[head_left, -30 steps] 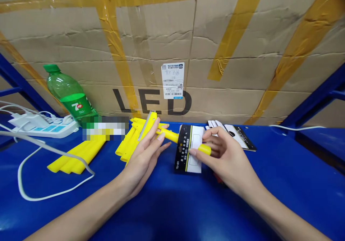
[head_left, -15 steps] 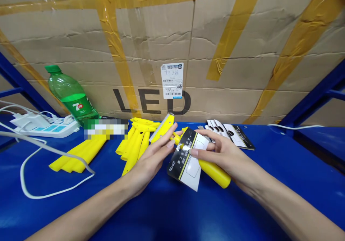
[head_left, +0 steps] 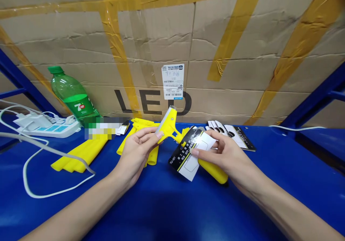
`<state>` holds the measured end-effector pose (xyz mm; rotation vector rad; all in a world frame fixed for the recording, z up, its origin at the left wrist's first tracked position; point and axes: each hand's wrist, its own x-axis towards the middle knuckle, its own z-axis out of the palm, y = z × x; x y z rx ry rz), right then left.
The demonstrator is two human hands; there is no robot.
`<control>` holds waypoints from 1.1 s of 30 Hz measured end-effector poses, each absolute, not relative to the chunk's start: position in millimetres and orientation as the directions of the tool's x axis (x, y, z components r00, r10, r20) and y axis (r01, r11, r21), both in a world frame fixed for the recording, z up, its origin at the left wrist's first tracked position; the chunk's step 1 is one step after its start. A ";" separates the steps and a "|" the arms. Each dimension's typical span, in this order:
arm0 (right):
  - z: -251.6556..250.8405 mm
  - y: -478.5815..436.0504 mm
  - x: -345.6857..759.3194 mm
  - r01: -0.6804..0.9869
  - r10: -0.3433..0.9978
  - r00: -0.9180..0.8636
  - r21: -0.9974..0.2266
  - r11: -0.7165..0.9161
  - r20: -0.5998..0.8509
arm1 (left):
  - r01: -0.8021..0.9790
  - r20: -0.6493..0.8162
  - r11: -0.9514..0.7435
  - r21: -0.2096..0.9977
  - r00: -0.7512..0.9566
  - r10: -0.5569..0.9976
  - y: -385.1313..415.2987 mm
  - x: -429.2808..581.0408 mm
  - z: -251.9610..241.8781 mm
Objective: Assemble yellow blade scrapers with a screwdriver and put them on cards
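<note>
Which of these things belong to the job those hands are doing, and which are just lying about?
Seemingly part of it:
yellow scraper, its head in the left hand
printed card at its handle, in the right hand
other cards
yellow handles

Likely bystanders:
green bottle
power strip
white cable
cardboard carton

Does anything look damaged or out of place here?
The cardboard box looks worn: creases run across its face. A white cable loops loosely across the yellow handles at left. The green bottle appears tilted, though the camera's wide view may exaggerate that.
</note>
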<state>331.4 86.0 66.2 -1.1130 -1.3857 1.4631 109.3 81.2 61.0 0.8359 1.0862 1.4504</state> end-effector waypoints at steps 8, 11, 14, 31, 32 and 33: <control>69.5 87.1 330.6 0.045 0.945 -0.311 -0.995 -0.090 -0.100 | -0.196 -0.076 0.049 0.979 -0.137 0.988 80.1 101.1 65.0; 69.1 85.5 328.1 0.005 0.949 -0.295 -0.994 -0.114 -0.110 | -0.228 -0.093 0.063 0.972 -0.127 0.988 78.2 100.9 64.3; 67.7 84.7 324.8 -0.021 0.954 -0.285 -0.994 -0.106 -0.095 | -0.224 -0.089 0.062 0.972 -0.113 0.990 76.8 101.7 62.0; 63.4 83.2 323.9 -0.033 0.963 -0.268 -0.998 -0.049 -0.038 | -0.355 -0.095 0.084 0.931 -0.013 0.995 72.9 105.9 64.6; 63.3 83.1 323.8 -0.035 0.964 -0.262 -0.998 -0.051 -0.040 | -0.342 -0.091 0.083 0.936 -0.007 0.996 73.1 105.5 63.3; 63.4 83.1 323.8 -0.037 0.966 -0.256 -0.998 -0.053 -0.041 | -0.327 -0.088 0.084 0.941 0.000 0.996 73.3 105.0 61.9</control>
